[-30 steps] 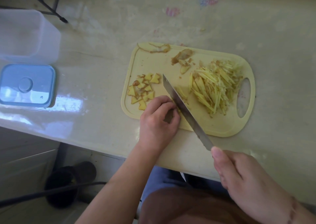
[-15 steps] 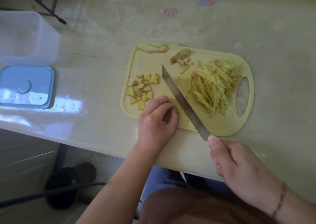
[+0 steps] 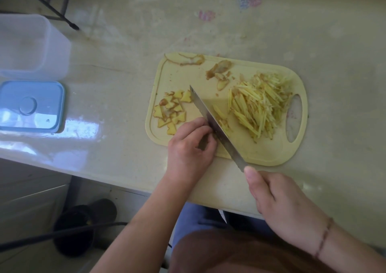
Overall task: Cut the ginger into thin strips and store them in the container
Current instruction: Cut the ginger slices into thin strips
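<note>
A pale yellow cutting board (image 3: 271, 151) lies on the counter. A heap of thin ginger strips (image 3: 259, 105) covers its right half, and flat ginger slices (image 3: 170, 113) lie at its left. My right hand (image 3: 277, 197) grips the handle of a knife (image 3: 217, 128), whose blade slants across the board. With curled fingers, my left hand (image 3: 191, 147) holds a small stack of ginger against the left side of the blade; that ginger is mostly hidden. A few fresh strips (image 3: 221, 116) lie right of the blade. The clear container (image 3: 31, 47) stands at far left.
A blue lid (image 3: 31, 105) lies flat in front of the container. Ginger peels (image 3: 217, 69) sit along the board's far edge. The counter's front edge runs just below my hands. A dark round object (image 3: 83, 226) stands on the floor under it.
The knife has shifted slightly along the board between cuts, staying against my left hand's fingers. A few more strips lie right of the blade. My left hand stays in place.
</note>
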Tool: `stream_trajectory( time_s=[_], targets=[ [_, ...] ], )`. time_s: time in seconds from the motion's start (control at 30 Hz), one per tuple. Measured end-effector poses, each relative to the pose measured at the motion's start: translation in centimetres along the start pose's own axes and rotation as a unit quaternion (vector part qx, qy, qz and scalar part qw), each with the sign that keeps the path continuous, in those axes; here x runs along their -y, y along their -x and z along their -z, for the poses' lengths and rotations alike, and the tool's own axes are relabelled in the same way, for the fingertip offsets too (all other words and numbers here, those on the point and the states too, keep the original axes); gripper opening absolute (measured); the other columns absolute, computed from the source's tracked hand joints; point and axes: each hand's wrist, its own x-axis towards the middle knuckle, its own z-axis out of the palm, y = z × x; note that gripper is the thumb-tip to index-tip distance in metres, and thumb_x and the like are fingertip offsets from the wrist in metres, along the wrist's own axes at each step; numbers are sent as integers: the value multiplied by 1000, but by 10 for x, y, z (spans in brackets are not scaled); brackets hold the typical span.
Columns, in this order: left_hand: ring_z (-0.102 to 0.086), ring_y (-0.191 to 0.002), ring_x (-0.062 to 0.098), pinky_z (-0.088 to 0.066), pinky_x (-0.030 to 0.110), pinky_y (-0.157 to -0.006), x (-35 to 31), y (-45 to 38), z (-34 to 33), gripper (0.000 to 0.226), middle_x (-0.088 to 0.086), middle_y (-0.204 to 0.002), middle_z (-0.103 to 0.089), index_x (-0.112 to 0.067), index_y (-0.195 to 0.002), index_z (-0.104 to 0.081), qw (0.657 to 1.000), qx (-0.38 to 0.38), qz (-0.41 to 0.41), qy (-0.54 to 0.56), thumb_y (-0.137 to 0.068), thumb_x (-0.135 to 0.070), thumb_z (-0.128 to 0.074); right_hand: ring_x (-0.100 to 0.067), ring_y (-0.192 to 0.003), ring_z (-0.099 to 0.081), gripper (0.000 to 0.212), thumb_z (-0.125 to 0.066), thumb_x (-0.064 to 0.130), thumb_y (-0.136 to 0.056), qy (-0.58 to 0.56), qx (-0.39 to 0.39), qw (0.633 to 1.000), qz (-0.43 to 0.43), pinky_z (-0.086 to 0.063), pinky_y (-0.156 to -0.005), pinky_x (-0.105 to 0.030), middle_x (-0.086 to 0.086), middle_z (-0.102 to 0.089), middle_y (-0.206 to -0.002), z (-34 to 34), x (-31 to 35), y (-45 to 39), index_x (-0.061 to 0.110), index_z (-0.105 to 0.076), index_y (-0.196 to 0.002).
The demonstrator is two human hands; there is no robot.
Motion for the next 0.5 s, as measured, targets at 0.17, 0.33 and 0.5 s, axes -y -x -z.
stream_trajectory(
  time_s=[0.17, 0.33, 0.5],
  targets=[
    [-67, -87, 17, -56, 26, -81, -2, 2, 1, 7, 8, -95, -72, 1, -81, -75, 1000, -3, 1, -4, -78, 7, -75, -14, -47, -46, 89, -7, 93, -72, -9, -18, 1000, 0, -44, -60, -42, -2, -45, -47, 2, -2, 6, 12, -40, -54],
    [-68, -89, 16, -55, 20, -85, -1, 2, 0, 7, 9, -96, -73, 1, -81, -76, 1000, -6, -1, -8, -78, 7, -74, -20, -51, -49, 89, -11, 90, -75, -7, -12, 1000, -16, -47, -62, -44, -14, -53, -57, 3, -8, 18, 8, -42, -58],
    [-68, -89, 16, -55, 20, -84, 1, 3, -1, 6, 9, -95, -73, 1, -81, -76, 1000, -7, -10, -12, -79, 7, -74, -24, -54, -50, 96, -9, 95, -71, -8, -2, 1000, -20, -47, -63, -44, -18, -54, -63, 5, -8, 21, 5, -43, -63]
  ],
)
